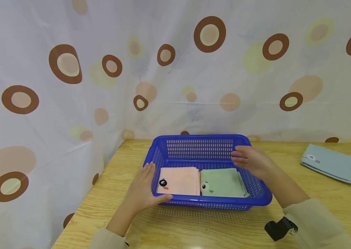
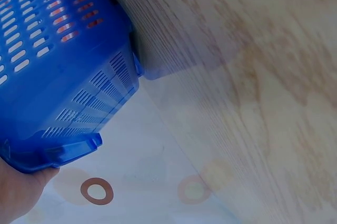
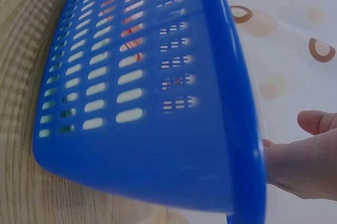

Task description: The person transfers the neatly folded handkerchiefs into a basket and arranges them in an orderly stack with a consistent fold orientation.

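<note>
A blue plastic basket [image 1: 212, 200] with slotted walls stands on the wooden table. Inside it lie a folded pink cloth [image 1: 180, 180] on the left and a folded green cloth [image 1: 223, 183] on the right, both with cartoon faces. My left hand [image 1: 141, 192] rests on the basket's front left corner, fingers straight along the left rim and thumb on the front rim. Over the right side hovers my right hand [image 1: 253, 160], fingers loosely extended and holding nothing. In the right wrist view the basket wall [image 3: 158, 166] hides part of that hand [image 3: 305, 161].
A folded light blue cloth [image 1: 331, 164] lies on the table [image 1: 290, 186] to the right of the basket. A white curtain [image 1: 175, 79] with brown rings and pale spots hangs behind the table and along its left side. A black band [image 1: 281, 228] is on my right wrist.
</note>
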`<state>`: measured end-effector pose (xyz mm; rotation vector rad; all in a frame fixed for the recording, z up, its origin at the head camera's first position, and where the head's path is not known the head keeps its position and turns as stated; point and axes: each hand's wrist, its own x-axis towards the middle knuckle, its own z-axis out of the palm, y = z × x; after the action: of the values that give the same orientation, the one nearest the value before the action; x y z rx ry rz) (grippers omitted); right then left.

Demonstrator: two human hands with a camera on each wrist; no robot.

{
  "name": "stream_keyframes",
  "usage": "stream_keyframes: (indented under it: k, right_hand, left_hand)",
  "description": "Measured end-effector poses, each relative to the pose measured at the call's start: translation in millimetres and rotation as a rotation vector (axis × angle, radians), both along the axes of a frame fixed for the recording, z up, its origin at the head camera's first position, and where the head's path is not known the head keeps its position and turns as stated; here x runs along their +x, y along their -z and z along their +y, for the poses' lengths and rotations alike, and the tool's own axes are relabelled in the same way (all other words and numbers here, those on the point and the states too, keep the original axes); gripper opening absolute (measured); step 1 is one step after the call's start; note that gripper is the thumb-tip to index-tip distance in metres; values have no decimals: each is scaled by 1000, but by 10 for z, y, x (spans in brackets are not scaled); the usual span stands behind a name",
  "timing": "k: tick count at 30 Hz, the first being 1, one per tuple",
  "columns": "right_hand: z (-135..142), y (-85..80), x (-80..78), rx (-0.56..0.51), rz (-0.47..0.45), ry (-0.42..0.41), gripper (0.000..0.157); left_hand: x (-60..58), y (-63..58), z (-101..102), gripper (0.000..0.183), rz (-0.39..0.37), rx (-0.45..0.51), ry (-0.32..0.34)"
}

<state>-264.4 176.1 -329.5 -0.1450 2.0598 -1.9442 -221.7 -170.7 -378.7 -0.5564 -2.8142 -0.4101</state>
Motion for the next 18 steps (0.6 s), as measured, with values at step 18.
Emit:
stream_keyframes:
  k: [18]
  right_hand:
    - [502,82,-57,-92,25,57,66]
  left_hand:
    - [7,10,-10,115,3,-6,1]
